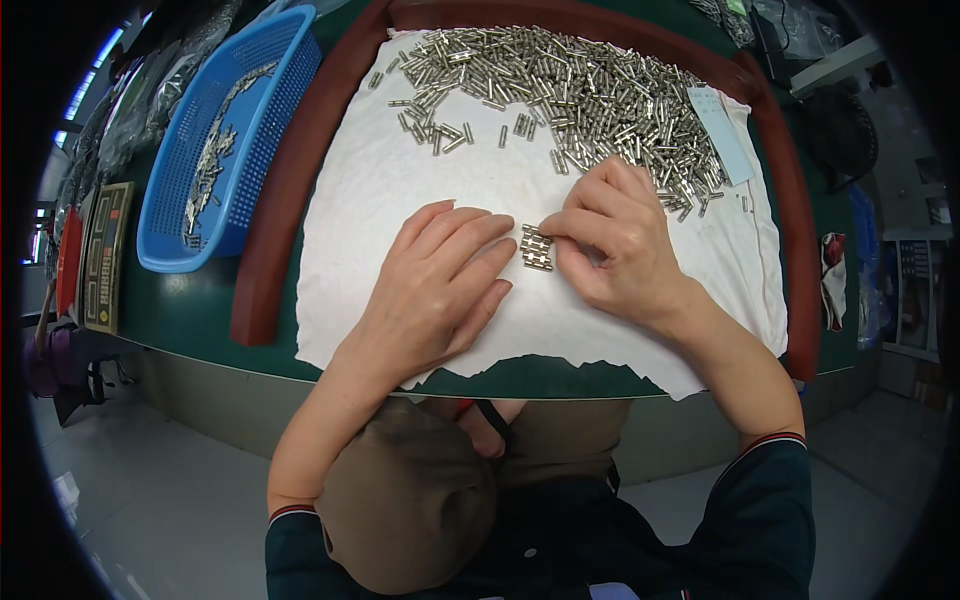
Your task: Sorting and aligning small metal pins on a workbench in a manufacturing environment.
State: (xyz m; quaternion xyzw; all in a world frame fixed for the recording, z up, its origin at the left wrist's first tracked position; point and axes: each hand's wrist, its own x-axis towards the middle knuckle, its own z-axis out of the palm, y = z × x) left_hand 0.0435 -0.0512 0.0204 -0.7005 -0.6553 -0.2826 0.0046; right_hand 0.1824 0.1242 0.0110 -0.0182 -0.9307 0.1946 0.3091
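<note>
A short block of silvery metal links (537, 250), like a bit of watch band, lies on the white cloth (400, 160) between my hands. My left hand (430, 285) rests on the cloth just left of it, fingers stretched out and holding nothing. On the other side, my right hand (622, 245) is closed in a pinch, its thumb and forefinger at the upper right corner of the links. What sits between those fingertips is mostly hidden. Beyond both hands spreads a big heap of loose metal link pieces (560, 80), with several strays along its near edge.
Dark red wooden bars (285, 200) border the cloth on the left, back and right. Outside the left bar stands a blue plastic basket (262, 150) with metal pieces in it. A pale blue paper slip (720, 135) lies at the heap's right side. Green tabletop (540, 378) shows in front.
</note>
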